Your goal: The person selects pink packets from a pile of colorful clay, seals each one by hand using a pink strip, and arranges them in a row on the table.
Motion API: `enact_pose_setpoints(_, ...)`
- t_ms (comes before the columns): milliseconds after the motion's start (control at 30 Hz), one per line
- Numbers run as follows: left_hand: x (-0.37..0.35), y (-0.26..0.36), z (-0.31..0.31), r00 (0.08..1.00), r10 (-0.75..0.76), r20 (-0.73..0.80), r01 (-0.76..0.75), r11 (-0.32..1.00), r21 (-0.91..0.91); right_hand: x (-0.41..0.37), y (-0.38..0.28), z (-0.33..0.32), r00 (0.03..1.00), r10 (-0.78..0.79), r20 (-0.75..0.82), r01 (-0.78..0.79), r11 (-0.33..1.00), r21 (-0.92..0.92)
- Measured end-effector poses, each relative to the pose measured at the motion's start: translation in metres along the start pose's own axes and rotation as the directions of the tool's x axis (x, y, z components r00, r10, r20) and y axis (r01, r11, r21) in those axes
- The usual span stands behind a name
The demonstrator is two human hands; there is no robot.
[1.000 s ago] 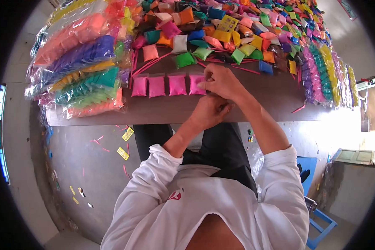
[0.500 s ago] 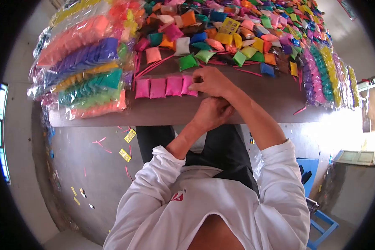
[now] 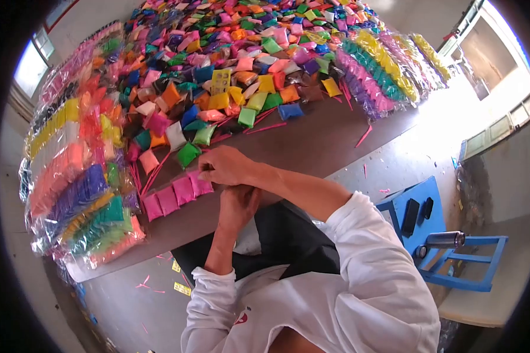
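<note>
A row of several joined bright pink packets (image 3: 169,200) lies on the brown table near its front edge. My right hand (image 3: 229,166) is at the right end of the row, its thumb and fingertips pinched on the last packet. My left hand (image 3: 239,206) is just below the right wrist at the table's edge. Its fingers are curled closed, and whatever they may hold is hidden. A green packet (image 3: 188,155) lies just beyond the right fingertips.
A big heap of loose coloured packets (image 3: 241,65) covers the table's far part. Stacked clear bags of packets stand left (image 3: 82,188) and right (image 3: 383,76). Pink strips (image 3: 156,175) lie near the row. A blue stool (image 3: 418,206) with a metal flask (image 3: 444,239) stands at right.
The head view has swung to the right, so the table now appears tilted and the stool shows more fully. Both hands keep nearly the same pose at the pink row.
</note>
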State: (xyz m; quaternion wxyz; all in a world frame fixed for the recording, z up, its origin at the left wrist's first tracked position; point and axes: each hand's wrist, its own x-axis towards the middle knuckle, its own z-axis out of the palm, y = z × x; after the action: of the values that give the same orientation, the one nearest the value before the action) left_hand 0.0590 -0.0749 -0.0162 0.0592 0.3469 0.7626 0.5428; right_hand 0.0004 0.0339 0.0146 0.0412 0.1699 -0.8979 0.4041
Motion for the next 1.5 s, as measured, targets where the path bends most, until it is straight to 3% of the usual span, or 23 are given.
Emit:
enact_pose_setpoints(67,0.002,0.001,0.0,1.0,0.02,-0.02,-0.018,0.995,0.099,-0.005,0.004,-0.01,0.989,0.015,-0.147,-0.016,1.0,-0.005)
enact_pose_setpoints(167,0.004,0.01,-0.002,0.999,0.008,-0.047,-0.002,0.992,0.124,-0.012,0.018,-0.044,0.914,0.174,-0.367,-0.149,0.984,0.095)
enact_pose_setpoints(233,0.005,0.018,-0.002,0.999,-0.001,-0.049,0.006,0.994,0.113,-0.012,0.04,-0.074,0.801,0.08,-0.594,-0.127,0.991,-0.037)
enact_pose_setpoints(300,0.005,0.018,-0.001,0.998,0.01,-0.063,-0.003,0.995,0.103,-0.013,0.061,-0.112,0.709,0.07,-0.702,-0.262,0.95,-0.169)
enact_pose_setpoints(367,0.006,0.018,0.0,0.997,0.027,-0.066,-0.019,0.994,0.109,-0.009,0.106,-0.152,0.618,-0.025,-0.786,-0.293,0.92,-0.26)
enact_pose_setpoints(433,0.007,0.017,0.0,0.997,0.049,-0.067,-0.04,0.99,0.133,-0.005,0.137,-0.192,0.556,0.093,-0.826,-0.415,0.892,-0.179)
enact_pose_setpoints(500,0.007,0.019,0.001,0.999,-0.007,-0.05,0.013,0.992,0.123,0.005,0.189,-0.223,0.512,0.041,-0.858,-0.49,0.834,-0.253)
enact_pose_setpoints(600,0.006,0.018,0.001,0.998,-0.046,-0.031,0.051,0.988,0.146,0.016,0.217,-0.256,0.591,0.307,-0.746,-0.372,0.924,0.086)
enact_pose_setpoints(633,0.007,0.017,0.002,0.998,-0.053,-0.027,0.056,0.986,0.158,0.018,0.224,-0.261,0.682,0.436,-0.587,-0.35,0.9,0.262)
enact_pose_setpoints(767,0.012,0.027,0.002,0.999,-0.028,-0.026,0.034,0.969,0.243,0.027,0.242,-0.257,0.653,0.54,-0.53,-0.469,0.839,0.276)
enact_pose_setpoints(867,0.014,0.026,0.007,0.997,0.043,-0.069,-0.023,0.963,0.269,0.016,0.248,-0.241,0.552,0.377,-0.744,-0.324,0.919,0.226)
enact_pose_setpoints(900,0.014,0.023,0.008,0.996,0.058,-0.073,-0.036,0.962,0.27,0.01,0.253,-0.241,0.535,0.444,-0.718,-0.3,0.895,0.33)
enact_pose_setpoints(967,0.013,0.02,0.011,0.996,0.064,-0.068,-0.042,0.957,0.285,-0.002,0.282,-0.247,0.502,0.365,-0.784,-0.355,0.914,0.198)
enact_pose_setpoints(1033,0.014,0.021,0.011,0.997,0.053,-0.053,-0.034,0.948,0.316,-0.02,0.239,-0.257,0.525,0.509,-0.683,-0.33,0.861,0.388)
enact_pose_setpoints(1133,0.013,0.019,0.013,0.998,0.026,-0.052,-0.005,0.927,0.375,-0.036,0.254,-0.269,0.549,0.455,-0.701,-0.468,0.862,0.193)
enact_pose_setpoints(1233,0.015,0.018,0.016,0.995,0.082,-0.052,-0.053,0.904,0.423,-0.045,0.253,-0.285,0.664,0.268,-0.698,-0.588,0.763,-0.267)
enact_pose_setpoints(1367,0.016,0.019,0.016,0.997,0.076,-0.034,-0.052,0.885,0.463,-0.033,0.227,-0.319,0.676,0.325,-0.662,-0.628,0.724,-0.286)
enact_pose_setpoints(1467,0.019,0.02,0.017,0.996,0.09,-0.028,-0.065,0.871,0.487,-0.015,0.247,-0.326,0.56,0.182,-0.808,-0.445,0.889,-0.108)
enact_pose_setpoints(1500,0.019,0.02,0.017,0.996,0.086,-0.029,-0.061,0.868,0.494,-0.007,0.257,-0.334,0.598,0.282,-0.751,-0.414,0.91,0.012)
